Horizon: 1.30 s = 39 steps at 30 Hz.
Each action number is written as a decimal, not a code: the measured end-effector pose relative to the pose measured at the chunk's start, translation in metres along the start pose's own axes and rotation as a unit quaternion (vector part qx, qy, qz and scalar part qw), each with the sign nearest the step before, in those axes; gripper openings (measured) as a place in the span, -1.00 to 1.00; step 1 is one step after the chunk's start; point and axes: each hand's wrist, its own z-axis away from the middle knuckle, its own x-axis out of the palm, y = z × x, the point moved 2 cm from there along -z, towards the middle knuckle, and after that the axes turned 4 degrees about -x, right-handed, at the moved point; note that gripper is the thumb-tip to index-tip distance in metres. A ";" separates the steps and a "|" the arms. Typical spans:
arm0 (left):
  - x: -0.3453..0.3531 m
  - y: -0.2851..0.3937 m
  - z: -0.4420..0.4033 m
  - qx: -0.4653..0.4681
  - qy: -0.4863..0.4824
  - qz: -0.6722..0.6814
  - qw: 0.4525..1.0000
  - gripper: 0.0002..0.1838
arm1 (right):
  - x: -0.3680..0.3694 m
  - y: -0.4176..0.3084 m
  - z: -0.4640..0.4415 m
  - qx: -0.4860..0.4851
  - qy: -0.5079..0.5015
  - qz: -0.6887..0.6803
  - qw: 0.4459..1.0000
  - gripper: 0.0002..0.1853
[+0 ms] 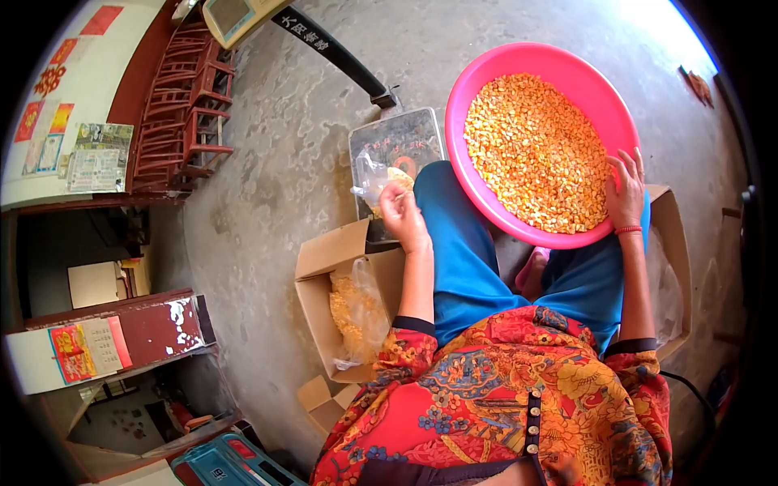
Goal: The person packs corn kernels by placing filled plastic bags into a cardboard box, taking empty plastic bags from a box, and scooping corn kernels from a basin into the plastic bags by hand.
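A pink plastic basin (pixel 460 174) full of orange-yellow corn kernels (pixel 535 150) rests tilted on my knees. My right hand (pixel 626 190) grips its right rim, fingertips reaching inside by the kernels. On the left, my left hand (pixel 404 217) is closed in a pinch at a clear plastic bag (pixel 372 175) on the platform scale (pixel 421 130). Yellow pieces show low in that bag; the hand covers part of it, and the fingertips are partly hidden.
Left of my legs stands an open cardboard box (pixel 320 304) holding a bag of corn (pixel 356 312). Another cardboard box (pixel 671 259) is at my right. The scale's post (pixel 332 53) leans across the top. Stacked red chairs (pixel 182 113) line the left wall.
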 end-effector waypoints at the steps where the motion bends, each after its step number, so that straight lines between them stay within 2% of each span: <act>1: -0.006 -0.005 -0.001 0.027 0.049 0.041 0.998 -0.55 | -0.002 -0.001 0.000 -0.001 0.001 0.001 1.000 -0.70; 2: -0.016 -0.017 -0.004 0.021 0.108 0.039 0.993 -0.51 | -0.003 -0.002 0.000 -0.001 0.001 0.002 1.000 -0.71; 3: -0.023 -0.004 -0.006 -0.038 0.158 0.061 0.985 -0.47 | 0.004 -0.006 0.002 0.009 0.003 -0.010 1.000 -0.71; 5: -0.037 -0.014 -0.007 -0.120 0.193 0.061 0.972 -0.47 | -0.001 -0.003 -0.001 -0.004 0.000 -0.005 1.000 -0.73; 7: -0.041 -0.009 -0.007 -0.177 0.237 0.049 0.954 -0.29 | -0.004 0.000 0.001 0.000 -0.002 -0.004 1.000 -0.74; 10: -0.049 -0.015 -0.035 -0.162 0.238 -0.015 0.958 -0.24 | -0.005 -0.003 0.001 0.003 -0.003 -0.013 1.000 -0.76; 12: -0.041 -0.018 -0.062 -0.075 0.214 0.011 0.974 -0.24 | -0.003 -0.003 0.000 0.002 -0.001 -0.019 1.000 -0.77; 13: -0.039 -0.016 -0.074 -0.074 0.210 0.012 0.975 -0.24 | -0.003 -0.003 0.000 0.001 0.004 -0.017 1.000 -0.78; 15: -0.033 -0.014 -0.098 -0.106 0.138 0.032 0.984 -0.28 | -0.003 -0.001 0.001 0.003 0.010 -0.013 1.000 -0.79; 17: -0.035 -0.035 -0.123 -0.101 0.125 0.018 0.987 -0.43 | -0.003 -0.002 0.001 0.003 0.010 -0.015 1.000 -0.80; 19: -0.028 -0.038 -0.131 -0.102 0.134 -0.065 0.984 -0.62 | -0.004 -0.003 0.001 0.008 0.012 -0.014 1.000 -0.80; 22: -0.021 -0.033 -0.132 -0.062 0.169 -0.134 0.974 -0.73 | -0.003 -0.002 0.001 0.011 0.007 -0.043 0.999 -0.79; 25: -0.023 -0.032 -0.143 -0.077 0.150 -0.085 0.982 -0.82 | -0.005 -0.003 0.000 0.009 0.009 -0.046 0.999 -0.79; 29: -0.026 -0.025 -0.144 -0.088 0.100 -0.030 0.991 -0.89 | -0.006 -0.005 -0.002 0.014 0.005 -0.045 0.999 -0.80; 32: -0.031 -0.022 -0.139 -0.091 0.129 -0.047 0.986 -0.93 | -0.008 -0.008 -0.003 -0.002 0.026 -0.034 0.999 -0.82; 34: -0.032 -0.016 -0.134 -0.017 0.139 -0.046 0.989 -0.92 | -0.006 -0.006 -0.002 0.000 0.023 -0.038 0.999 -0.83; 37: -0.046 0.003 -0.130 -0.068 0.181 -0.055 0.980 -0.97 | -0.007 -0.007 -0.002 -0.002 0.021 -0.029 0.999 -0.85; 39: -0.048 0.010 -0.132 -0.057 0.171 -0.025 0.983 -0.93 | -0.007 -0.008 -0.002 0.000 0.019 -0.032 0.999 -0.85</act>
